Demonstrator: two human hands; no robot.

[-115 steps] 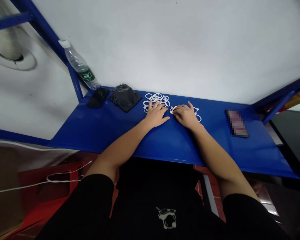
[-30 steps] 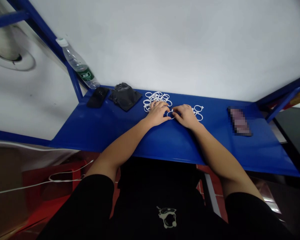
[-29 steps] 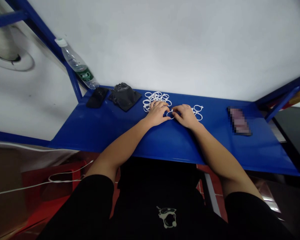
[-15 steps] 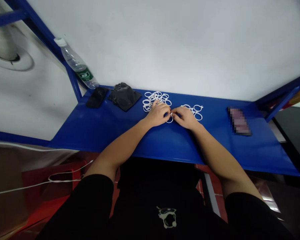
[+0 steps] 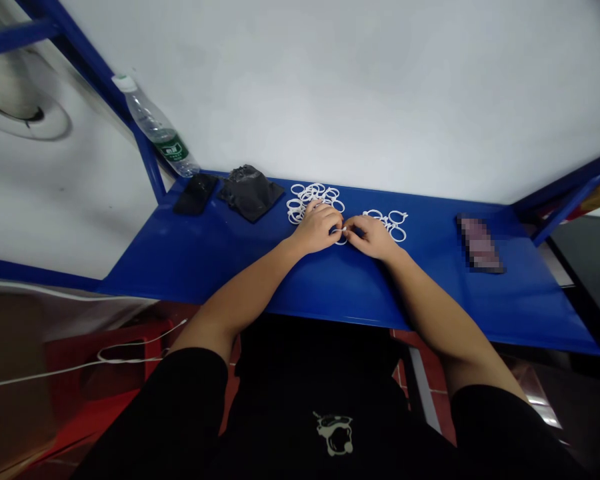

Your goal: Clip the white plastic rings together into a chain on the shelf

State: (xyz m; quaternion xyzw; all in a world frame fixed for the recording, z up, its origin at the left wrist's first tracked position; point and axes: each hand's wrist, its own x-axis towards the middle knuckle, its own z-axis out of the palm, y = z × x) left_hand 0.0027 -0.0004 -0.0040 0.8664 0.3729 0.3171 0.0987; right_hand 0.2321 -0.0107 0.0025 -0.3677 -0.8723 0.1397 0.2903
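Observation:
Between my two hands is a white plastic ring [image 5: 341,242], a thin loop with a small nub at its joint. My left hand [image 5: 319,228] pinches it from the left, fingers curled. My right hand [image 5: 370,236] is closed at the nub on the right side, its fingertips very near those of the left. Behind the left hand lies a pile of similar white rings [image 5: 307,195], partly covered by that hand. Several more rings [image 5: 397,233] lie in a smaller group just beyond the right hand.
The blue table [image 5: 330,287] meets a white wall behind. At the left are a water bottle [image 5: 173,148], a dark phone-like slab [image 5: 195,194] and a crumpled black pouch [image 5: 251,193]. A blurred-out flat object [image 5: 480,244] lies at the right. Blue frame bars flank both ends.
The ring between my hands has tilted a little and appears flatter. Both hands stay in nearly the same place; the view has shifted slightly.

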